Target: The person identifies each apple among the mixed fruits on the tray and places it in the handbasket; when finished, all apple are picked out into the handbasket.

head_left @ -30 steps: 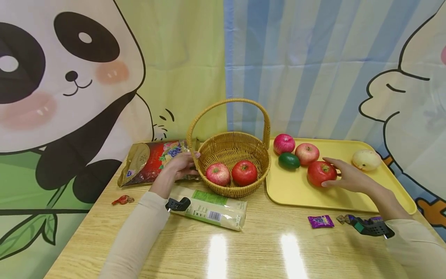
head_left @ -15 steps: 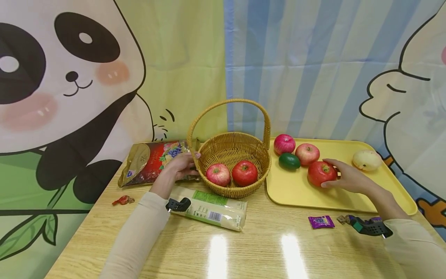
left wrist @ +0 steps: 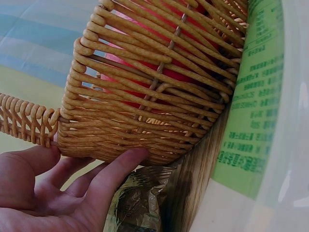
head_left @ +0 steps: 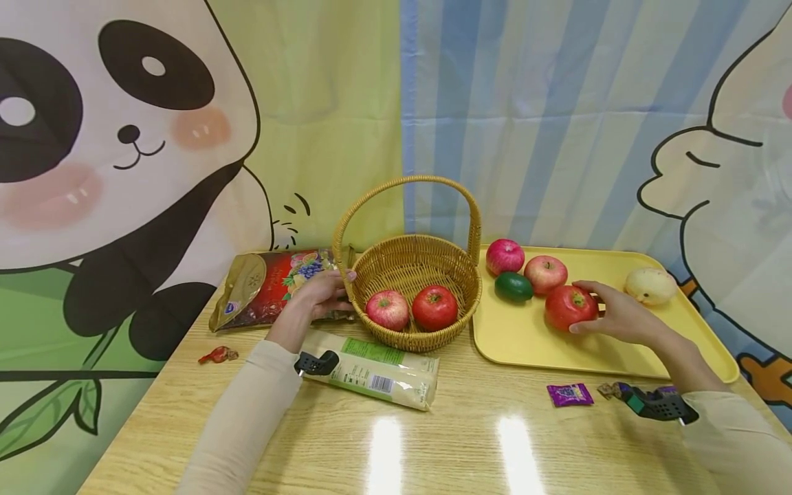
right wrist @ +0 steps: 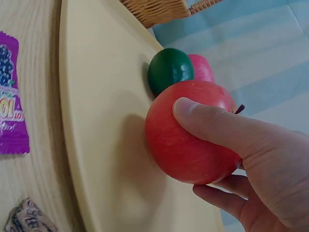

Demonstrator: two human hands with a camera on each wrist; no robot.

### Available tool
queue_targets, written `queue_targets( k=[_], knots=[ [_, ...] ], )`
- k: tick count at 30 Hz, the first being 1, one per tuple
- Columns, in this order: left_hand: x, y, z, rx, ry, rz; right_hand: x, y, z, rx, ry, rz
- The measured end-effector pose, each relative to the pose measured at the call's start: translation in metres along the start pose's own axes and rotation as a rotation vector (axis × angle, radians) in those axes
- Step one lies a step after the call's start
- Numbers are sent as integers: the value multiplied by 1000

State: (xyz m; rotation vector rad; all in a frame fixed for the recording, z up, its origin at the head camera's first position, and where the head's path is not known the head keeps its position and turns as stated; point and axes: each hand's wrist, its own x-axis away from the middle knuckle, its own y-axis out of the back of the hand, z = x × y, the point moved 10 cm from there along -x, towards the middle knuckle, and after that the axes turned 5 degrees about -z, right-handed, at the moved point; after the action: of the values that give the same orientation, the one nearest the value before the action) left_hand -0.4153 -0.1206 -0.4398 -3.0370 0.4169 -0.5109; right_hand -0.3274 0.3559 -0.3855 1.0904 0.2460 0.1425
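Observation:
On the right, my right hand [head_left: 621,316] holds a red apple [head_left: 566,309] over the yellow tray [head_left: 526,347]. In the right wrist view, the thumb presses the side of the apple [right wrist: 186,140] and fingers reach beneath it. My left hand [head_left: 322,292] grips the wicker basket [head_left: 427,340] at its left side. The left wrist view shows the thumb at the foot of the handle [left wrist: 29,121] and a finger along the woven outer wall [left wrist: 140,111]. Inside the basket lie a pink-streaked apple [head_left: 387,310] and a red apple [head_left: 435,307].
On the tray sit a magenta apple [head_left: 504,256], a pinkish apple [head_left: 546,275], a dark green fruit [head_left: 513,287] and a pale yellow fruit [head_left: 650,285]. A red-gold bag [head_left: 260,289] lies behind my left hand, a pale green packet [head_left: 377,371] before the basket. Wrapped candies [head_left: 570,394] lie in front.

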Motion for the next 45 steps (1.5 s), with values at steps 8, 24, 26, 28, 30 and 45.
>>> queue_targets(
  k=[8,24,26,28,30,45],
  knots=[
    [1,2,-1,7,14,-14,-9,14,42,-42,99,21],
    [3,2,0,4,15,-17,-51,17,148,-52,262,70],
    [2,2,0,6,16,-17,-58,11,160,-41,283,75],
    [2,1,0,15,18,-18,-64,6,172,-27,302,75],
    [2,0,0,21,19,-18,-69,2,182,3,313,74],
    [0,0,0,29,3,-8,-120,-38,233,-9,342,92]
  ],
)
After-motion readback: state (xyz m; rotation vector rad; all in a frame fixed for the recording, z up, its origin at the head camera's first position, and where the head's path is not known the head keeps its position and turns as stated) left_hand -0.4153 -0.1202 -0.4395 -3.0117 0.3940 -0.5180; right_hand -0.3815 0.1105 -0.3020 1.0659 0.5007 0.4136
